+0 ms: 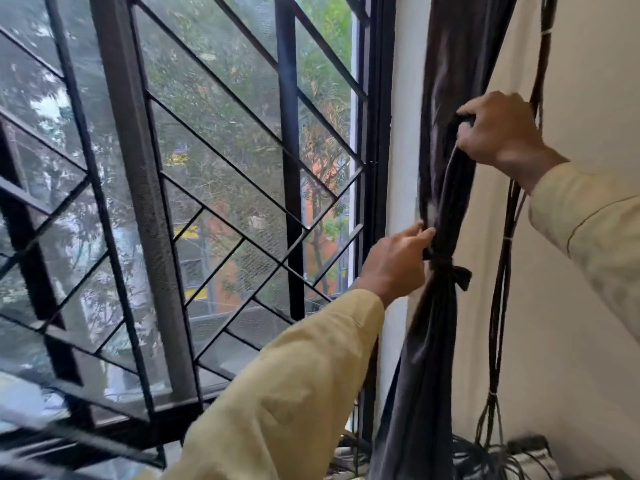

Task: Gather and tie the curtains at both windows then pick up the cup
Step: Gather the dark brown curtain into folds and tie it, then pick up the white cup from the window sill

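- the dark grey curtain (433, 341) hangs at the right side of the window (214, 140), against the pale wall (581, 81)
- the curtain is pulled together into one thick bunch
- a dark tie (450, 268) goes round the bunch about half way down, and a short loose end of it sticks out to the right
- below the tie the cloth spreads out wider again and hangs down out of view
- the left hand (394, 265) is just to the left of the tie; its thumb and first finger reach the cloth just above the tie and pinch it there
- the right hand (498, 133) is higher up; its fingers are curled tight round a fold of the curtain, so it holds the cloth firmly
- both arms have pale yellow sleeves (294, 393)
- the window has black bars (290, 188), some straight up and some slanting, and a fine net over it
- green trees and an orange building show through the window, a bit blurry
- a bunch of thin black cables (498, 306) hangs down the wall just right of the curtain
- more cables lie in a messy heap at the bottom, near the foot of the curtain
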